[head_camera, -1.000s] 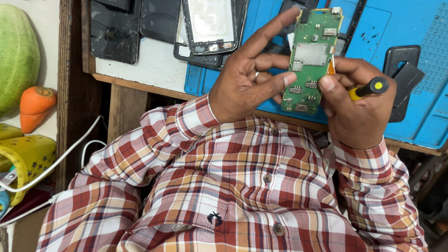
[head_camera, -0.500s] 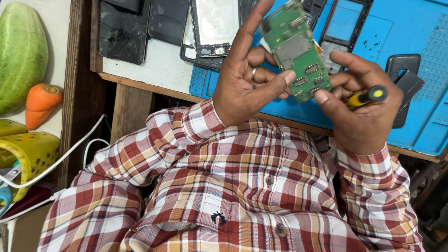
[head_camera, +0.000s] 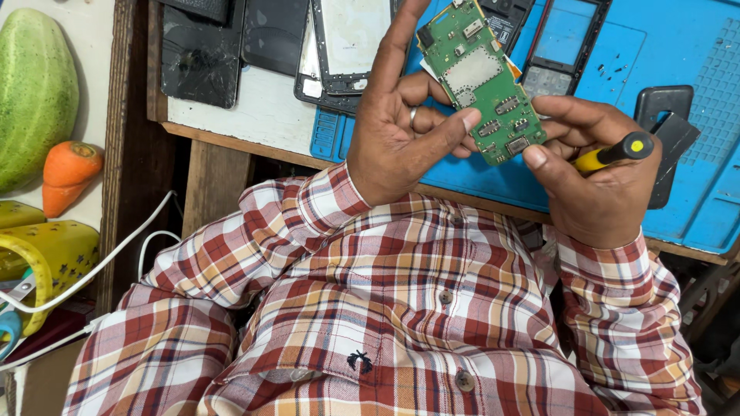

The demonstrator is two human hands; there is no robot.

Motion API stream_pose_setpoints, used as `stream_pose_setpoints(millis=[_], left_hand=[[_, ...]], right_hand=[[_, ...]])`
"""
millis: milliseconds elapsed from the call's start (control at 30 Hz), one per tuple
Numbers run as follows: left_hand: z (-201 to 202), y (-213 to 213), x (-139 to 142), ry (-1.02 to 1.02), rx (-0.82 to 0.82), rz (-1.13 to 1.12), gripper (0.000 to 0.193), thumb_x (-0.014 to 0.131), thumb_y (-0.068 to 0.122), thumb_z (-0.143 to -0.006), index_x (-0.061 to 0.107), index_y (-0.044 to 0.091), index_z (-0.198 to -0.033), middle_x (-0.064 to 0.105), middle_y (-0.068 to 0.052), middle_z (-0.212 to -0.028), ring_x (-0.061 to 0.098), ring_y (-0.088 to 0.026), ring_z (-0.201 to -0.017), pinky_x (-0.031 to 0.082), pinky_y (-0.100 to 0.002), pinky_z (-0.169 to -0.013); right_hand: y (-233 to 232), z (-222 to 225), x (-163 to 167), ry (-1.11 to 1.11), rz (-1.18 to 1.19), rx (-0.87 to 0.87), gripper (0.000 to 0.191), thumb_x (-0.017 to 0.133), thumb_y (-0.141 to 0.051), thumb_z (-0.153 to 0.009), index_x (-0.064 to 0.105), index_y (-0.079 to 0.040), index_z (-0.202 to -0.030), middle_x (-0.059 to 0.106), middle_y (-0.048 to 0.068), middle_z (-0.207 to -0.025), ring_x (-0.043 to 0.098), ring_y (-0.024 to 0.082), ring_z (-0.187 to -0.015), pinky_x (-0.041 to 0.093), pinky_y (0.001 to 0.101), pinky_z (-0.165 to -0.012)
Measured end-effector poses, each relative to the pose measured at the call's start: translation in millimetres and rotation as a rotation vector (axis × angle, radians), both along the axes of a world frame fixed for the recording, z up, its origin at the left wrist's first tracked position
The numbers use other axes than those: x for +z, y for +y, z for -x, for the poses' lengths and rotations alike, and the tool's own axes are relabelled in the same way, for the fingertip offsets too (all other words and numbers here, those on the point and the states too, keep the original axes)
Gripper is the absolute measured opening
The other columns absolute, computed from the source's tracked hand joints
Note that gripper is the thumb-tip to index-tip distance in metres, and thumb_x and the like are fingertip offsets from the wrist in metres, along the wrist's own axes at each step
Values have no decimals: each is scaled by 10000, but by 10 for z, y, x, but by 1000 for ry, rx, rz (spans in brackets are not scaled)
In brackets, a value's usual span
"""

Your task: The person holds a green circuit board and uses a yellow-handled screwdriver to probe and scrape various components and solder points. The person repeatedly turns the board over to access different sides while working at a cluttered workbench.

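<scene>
A green circuit board [head_camera: 479,81] is held up above the workbench's front edge, tilted to the left. My left hand [head_camera: 405,131] pinches it between thumb and fingers, the index finger stretched up behind it. My right hand [head_camera: 597,173] touches the board's lower right corner with the thumb tip. Its fingers are curled around a screwdriver with a yellow and black handle [head_camera: 615,152]. A blue work mat [head_camera: 686,73] lies under both hands.
Black phone frames and cracked screens [head_camera: 202,54] lie at the back left of the bench, a phone frame [head_camera: 566,42] on the mat, a dark cover [head_camera: 667,127] by my right hand. Left of the bench: a green fruit [head_camera: 35,92], a carrot [head_camera: 68,176], yellow plastic, white cables.
The board has tipped from nearly upright to a leftward slant and sits closer to the camera. Both hands shifted with it; my right thumb now rests on its lower corner.
</scene>
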State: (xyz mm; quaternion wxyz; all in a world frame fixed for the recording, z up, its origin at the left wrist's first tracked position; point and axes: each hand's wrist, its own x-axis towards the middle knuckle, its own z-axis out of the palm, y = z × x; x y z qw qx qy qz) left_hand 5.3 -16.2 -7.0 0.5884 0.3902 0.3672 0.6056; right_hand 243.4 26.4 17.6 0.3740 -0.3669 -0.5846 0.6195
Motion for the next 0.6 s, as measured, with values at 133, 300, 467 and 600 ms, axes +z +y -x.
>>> stream_pose_setpoints(millis=[133, 300, 467, 600], left_hand=[[8, 17, 7, 38, -12, -51, 908, 658, -32, -1071, -9, 216, -1635, 720, -157, -1145, 799, -185, -965, 717, -269, -762], [2, 17, -11, 16, -11, 1, 917, 668, -26, -1053, -1, 198, -1638, 719, -154, -1112, 803, -197, -964, 717, -283, -766], [24, 10, -73, 21, -37, -19, 908, 668, -12, -1082, -12, 188, -1648, 730, -148, -1079, 811, -195, -947, 718, -280, -736], [56, 12, -133, -6, -90, -22, 926, 673, 7, -1113, -33, 187, -1685, 752, -142, -1029, 816, -185, -890, 712, -285, -716]], right_hand=[[2, -18, -21, -45, -43, 7, 342, 750, 70, -1030, 617, 106, -1342, 734, 175, -1140, 738, 143, -1007, 596, 212, -854], [8, -20, -3, -137, -32, -38, 415, 756, 53, -907, 630, 72, -1302, 734, 151, -1132, 701, 84, -904, 542, 181, -724], [8, -48, -61, -70, -72, 15, 374, 776, 91, -1002, 610, 89, -1337, 736, 176, -1120, 713, 83, -889, 550, 157, -709], [5, -72, -91, -36, -66, 27, 366, 773, 111, -1012, 608, 85, -1337, 737, 179, -1111, 713, 81, -893, 547, 152, -713]])
